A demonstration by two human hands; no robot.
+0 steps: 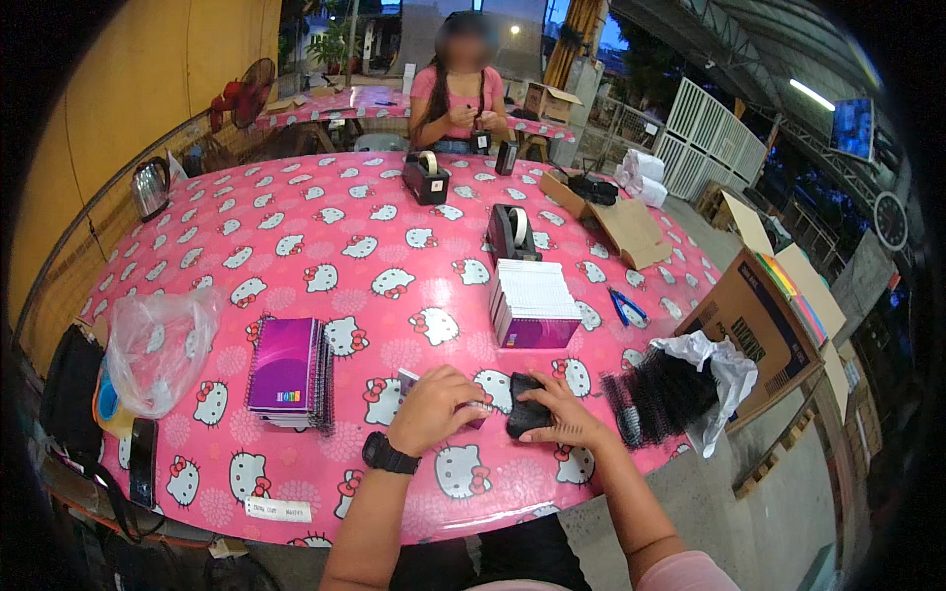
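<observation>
My left hand, with a black watch at the wrist, is closed around a small purple-covered notepad. Only its pale edge and a bit of purple show past the fingers. Just to the right, my right hand grips a dark black block-like object on the table, thumb at its near side and fingers at its far side; its exact kind is unclear. Beyond the hands stands a row of white-paged pads with a purple cover in front. Left of my hands lies a stack of purple spiral notebooks.
Black binding coils lie in white paper at the right, beside a large cardboard box. Blue pliers and two tape dispensers are farther off. A plastic bag and phone lie left. Another person is opposite.
</observation>
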